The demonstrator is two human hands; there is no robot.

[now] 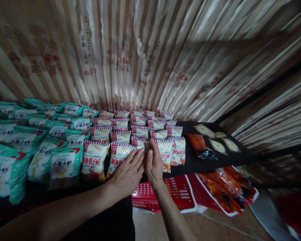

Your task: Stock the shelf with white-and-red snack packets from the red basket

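My left hand (129,172) and my right hand (154,162) come together at the front row of white and red snack bags. Between their fingertips sits a snack bag (140,147), mostly covered, with only a bit of its top edge showing. The left hand's fingers lie pressed together across its front; the right hand's thumb and fingers close on its other side. Uncovered snack bags stand on both sides, one left of my left hand (95,160) and one right of my right hand (178,151). Several more rows with blue-and-red striped tops stand behind.
Several teal snack bags (65,165) fill the left of the black table (188,172). An orange packet (197,142) and pale flat packets (224,145) lie at right. Below stand a red basket (178,192) and another holding orange packets (225,187). A striped curtain (130,60) hangs behind.
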